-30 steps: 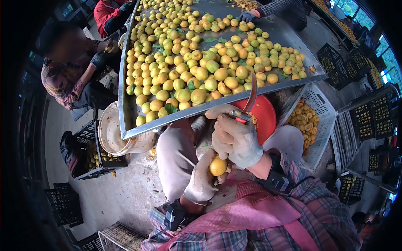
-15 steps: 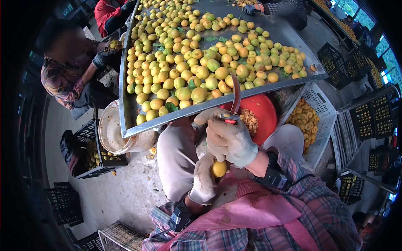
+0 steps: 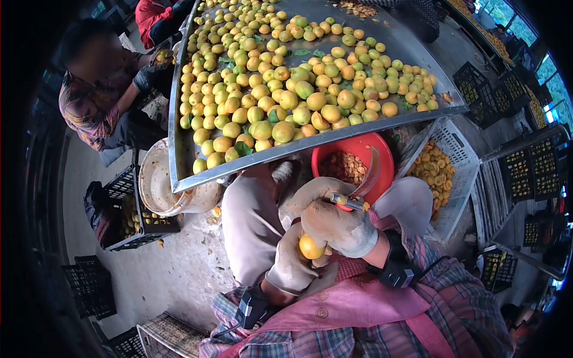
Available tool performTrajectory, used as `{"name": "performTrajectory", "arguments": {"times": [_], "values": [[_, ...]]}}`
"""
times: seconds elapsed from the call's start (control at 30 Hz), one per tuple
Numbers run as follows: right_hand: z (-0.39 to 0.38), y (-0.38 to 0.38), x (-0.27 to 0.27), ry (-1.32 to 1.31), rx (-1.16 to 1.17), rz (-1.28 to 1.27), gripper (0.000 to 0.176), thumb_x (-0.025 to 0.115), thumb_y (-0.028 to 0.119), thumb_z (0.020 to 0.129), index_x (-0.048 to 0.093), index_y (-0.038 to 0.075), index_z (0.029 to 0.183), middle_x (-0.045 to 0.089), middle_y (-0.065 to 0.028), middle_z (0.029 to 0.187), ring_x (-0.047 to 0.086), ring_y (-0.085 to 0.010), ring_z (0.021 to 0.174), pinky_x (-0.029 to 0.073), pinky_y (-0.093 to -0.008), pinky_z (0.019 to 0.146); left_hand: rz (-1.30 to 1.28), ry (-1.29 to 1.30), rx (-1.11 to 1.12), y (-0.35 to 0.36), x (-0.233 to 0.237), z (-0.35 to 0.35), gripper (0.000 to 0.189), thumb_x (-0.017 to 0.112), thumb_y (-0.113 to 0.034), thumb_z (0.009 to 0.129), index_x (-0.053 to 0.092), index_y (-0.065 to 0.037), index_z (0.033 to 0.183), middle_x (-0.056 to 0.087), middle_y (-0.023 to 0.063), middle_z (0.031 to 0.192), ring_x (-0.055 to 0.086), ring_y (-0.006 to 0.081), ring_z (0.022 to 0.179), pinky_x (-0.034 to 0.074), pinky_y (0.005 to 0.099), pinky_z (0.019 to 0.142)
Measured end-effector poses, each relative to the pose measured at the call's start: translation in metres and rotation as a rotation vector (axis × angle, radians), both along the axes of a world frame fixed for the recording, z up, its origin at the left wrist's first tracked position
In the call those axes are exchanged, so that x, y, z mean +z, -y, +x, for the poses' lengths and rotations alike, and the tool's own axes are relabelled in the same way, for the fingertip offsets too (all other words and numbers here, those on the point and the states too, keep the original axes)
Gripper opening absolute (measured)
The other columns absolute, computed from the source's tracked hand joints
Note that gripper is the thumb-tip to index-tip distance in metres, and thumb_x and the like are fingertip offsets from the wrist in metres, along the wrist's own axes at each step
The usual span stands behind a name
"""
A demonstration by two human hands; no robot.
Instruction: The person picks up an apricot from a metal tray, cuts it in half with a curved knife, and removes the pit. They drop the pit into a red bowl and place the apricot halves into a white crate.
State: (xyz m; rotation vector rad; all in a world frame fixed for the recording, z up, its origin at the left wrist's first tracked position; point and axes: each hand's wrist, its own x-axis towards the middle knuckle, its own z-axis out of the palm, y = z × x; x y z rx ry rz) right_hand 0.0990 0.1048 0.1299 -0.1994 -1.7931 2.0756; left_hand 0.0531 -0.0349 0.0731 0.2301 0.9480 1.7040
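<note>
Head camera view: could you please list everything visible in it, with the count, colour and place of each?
Table: one, silver-grey, ahead
Loose fruit: too many to count, yellow-green to orange, on the table
Leaves: several, green, among the fruit
Basin: one, red, near the table edge, brown pieces inside
White crate: one, right, orange-yellow fruit pieces inside
White bucket: at least one, stained, left
Black crates: several, both sides
Other people: at least three, far left and top
Knife: one, silvery curved blade, right hand
Held fruit: one, yellow-orange, left hand
Apron: one, pink, bottom
Left hand: one, whitish glove, centre
Right hand: one, whitish glove, centre
</note>
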Motion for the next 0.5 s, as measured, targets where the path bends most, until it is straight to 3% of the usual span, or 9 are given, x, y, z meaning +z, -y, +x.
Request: {"name": "performTrajectory", "arguments": {"times": [0.03, 0.1, 0.23, 0.3, 0.33, 0.37, 0.43, 0.47, 0.5], "values": [[0.001, 0.000, 0.002, 0.000, 0.002, 0.001, 0.017, 0.058, 0.009, 0.088, 0.057, 0.000, 0.102, 0.060, -0.0033, 0.087, 0.058, -0.0117, 0.075, 0.048, -0.0257, 0.067, 0.001, 0.000, 0.002, 0.001, 0.001, 0.002, 0.028, 0.060, 0.005, 0.083, 0.051, 0.001, 0.109, 0.059, 0.0067, 0.088, 0.055, 0.0096, 0.075, 0.045, 0.0205, 0.063], [0.005, 0.001, 0.003, 0.025, 0.006, -0.140, 0.014, 0.063, 0.010, 0.084, 0.062, 0.002, 0.095, 0.063, -0.0061, 0.090, 0.060, -0.0146, 0.077, 0.050, -0.0281, 0.071, 0.010, -0.497, -0.003, 0.002, 0.002, 0.007, 0.034, 0.067, 0.001, 0.078, 0.051, 0.000, 0.109, 0.060, 0.0045, 0.089, 0.056, 0.0086, 0.078, 0.047, 0.0221, 0.069], [0.008, 0.004, -0.001, -0.056, -0.015, 0.005, 0.011, 0.064, 0.012, 0.083, 0.064, 0.003, 0.090, 0.065, -0.0071, 0.089, 0.061, -0.0157, 0.078, 0.050, -0.0278, 0.072, 0.026, -0.614, -0.019, 0.004, 0.001, 0.004, 0.040, 0.071, -0.004, 0.075, 0.050, 0.000, 0.109, 0.059, 0.0028, 0.091, 0.056, 0.0083, 0.081, 0.048, 0.0235, 0.073], [0.013, 0.003, 0.004, -0.064, -0.031, 0.209, 0.010, 0.065, 0.012, 0.082, 0.066, 0.004, 0.087, 0.066, -0.0077, 0.088, 0.063, -0.0177, 0.082, 0.050, -0.0284, 0.075, 0.026, -0.679, -0.111, 0.002, 0.005, -0.003, 0.039, 0.067, -0.003, 0.077, 0.049, -0.001, 0.112, 0.060, 0.0039, 0.094, 0.057, 0.0102, 0.080, 0.048, 0.0243, 0.072], [0.009, 0.004, -0.001, -0.148, -0.091, 0.372, 0.012, 0.061, 0.013, 0.087, 0.063, 0.004, 0.093, 0.061, -0.0041, 0.073, 0.059, -0.0178, 0.066, 0.050, -0.0291, 0.062, 0.027, -0.679, -0.110, 0.001, 0.006, -0.007, 0.039, 0.067, -0.003, 0.077, 0.049, -0.001, 0.112, 0.060, 0.0039, 0.094, 0.057, 0.0102, 0.080, 0.048, 0.0243, 0.072], [0.011, 0.002, -0.001, -0.149, -0.091, 0.373, 0.012, 0.061, 0.013, 0.087, 0.063, 0.004, 0.093, 0.061, -0.0041, 0.073, 0.059, -0.0178, 0.066, 0.050, -0.0291, 0.062, 0.061, -0.688, -0.167, 0.000, 0.006, -0.012, 0.039, 0.067, -0.011, 0.081, 0.049, -0.002, 0.115, 0.060, 0.0054, 0.097, 0.058, 0.0122, 0.082, 0.049, 0.0259, 0.073], [0.013, -0.001, 0.005, -0.182, 0.112, -0.710, 0.014, 0.051, 0.012, 0.094, 0.056, 0.001, 0.102, 0.047, 0.0013, 0.061, 0.046, -0.0090, 0.051, 0.037, -0.0236, 0.049, 0.095, -0.698, -0.224, 0.002, 0.001, -0.020, 0.041, 0.068, -0.018, 0.085, 0.049, -0.003, 0.118, 0.060, 0.0070, 0.099, 0.059, 0.0142, 0.083, 0.051, 0.0275, 0.074], [0.007, 0.000, 0.002, -0.245, 0.041, -0.688, 0.018, 0.043, 0.016, 0.099, 0.051, 0.001, 0.105, 0.032, 0.0043, 0.056, 0.030, -0.0055, 0.044, 0.028, -0.0222, 0.042, 0.129, 0.015, -0.299, 0.003, -0.006, -0.025, 0.046, 0.065, -0.031, 0.087, 0.049, -0.004, 0.120, 0.060, 0.0085, 0.101, 0.061, 0.0159, 0.084, 0.052, 0.0274, 0.073], [0.004, -0.004, 0.002, -0.278, 0.027, -0.700, 0.021, 0.040, 0.018, 0.101, 0.052, 0.001, 0.104, 0.032, 0.0037, 0.056, 0.031, -0.0063, 0.043, 0.030, -0.0231, 0.041, 0.153, 0.729, -0.349, 0.003, -0.014, -0.029, 0.053, 0.062, -0.044, 0.090, 0.048, -0.004, 0.123, 0.060, 0.0100, 0.103, 0.062, 0.0175, 0.085, 0.053, 0.0273, 0.072]]}}
